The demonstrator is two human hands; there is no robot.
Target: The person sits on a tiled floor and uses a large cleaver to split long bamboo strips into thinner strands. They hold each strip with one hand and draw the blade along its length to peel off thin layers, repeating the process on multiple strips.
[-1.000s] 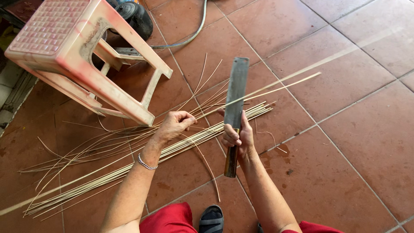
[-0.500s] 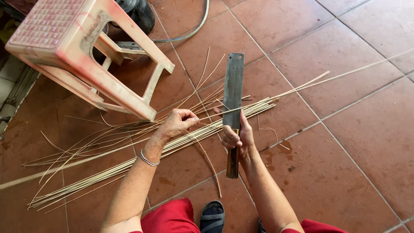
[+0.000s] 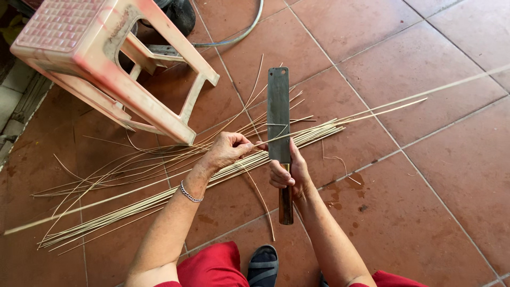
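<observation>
A thin strip (image 3: 340, 118) crosses the flat of the knife (image 3: 278, 114), just above the right hand (image 3: 287, 171), which is closed around the handle to keep the blade upright as a scraping edge. The left hand (image 3: 226, 150) pinches the strip's near end beside the blade, keeping it taut; loose strips (image 3: 159, 196) lie on the floor (image 3: 425, 186) below that grip, a stool (image 3: 106, 58) beyond.

Pale pink stool (image 3: 106, 64), tan bamboo strips (image 3: 159, 196), grey blade (image 3: 278, 111), terracotta floor tiles (image 3: 451, 175).

L hand (image 3: 227, 150) maybe nearer knife (image 3: 279, 114) than before
</observation>
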